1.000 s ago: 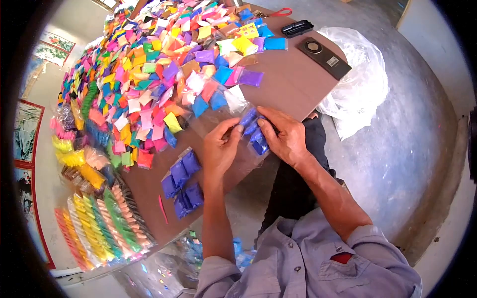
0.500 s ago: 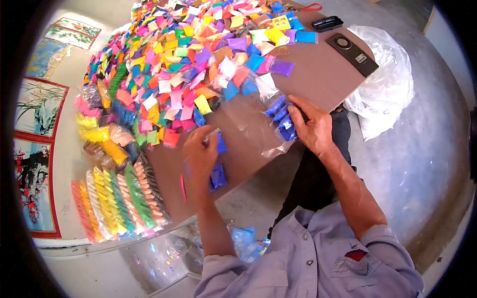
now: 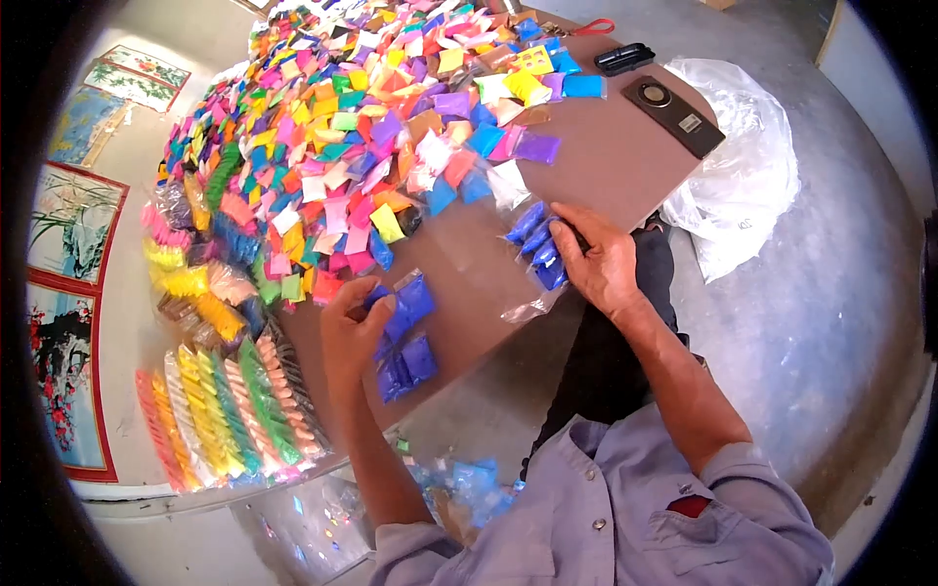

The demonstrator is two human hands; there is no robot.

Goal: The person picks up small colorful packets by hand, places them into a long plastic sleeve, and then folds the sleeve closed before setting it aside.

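1. At the near edge of the brown table (image 3: pixel 469 342), the right hand (image 3: pixel 601 266) grasps the right side of a clear bag (image 3: pixel 529 309), its thumb and fingers closed on it; a slanting row of blue packets (image 3: pixel 537 237) lies inside, and the crumpled clear end of the bag points toward the person.

2. To the left, the left hand (image 3: pixel 352 327) reaches over the table, touching the upper left one of the loose blue packets (image 3: pixel 419 359); its thumb lies over that packet's edge, but whether the fingers have gripped it cannot be told; the loose packets lie flat and close together, two above two, apart from the clear bag.

3. Beyond both hands, a wide heap of coloured packets (image 3: pixel 337 146) covers the far and left parts of the table; a white packet (image 3: pixel 507 184) lies just beyond the bagged row, and a purple one (image 3: pixel 537 148) lies at the heap's right side.

4. On the table's left side, strips of packets (image 3: pixel 220 415) stand out in slanting rows, yellow, green, orange and pale among them; bundled clear bags lie just beyond.

5. Toward the right corner, a dark device (image 3: pixel 674 115) with a round disc lies near a black case (image 3: pixel 623 59); a red strap (image 3: pixel 594 26) lies past the case, and a large translucent plastic bag (image 3: pixel 747 176) is beside the table.
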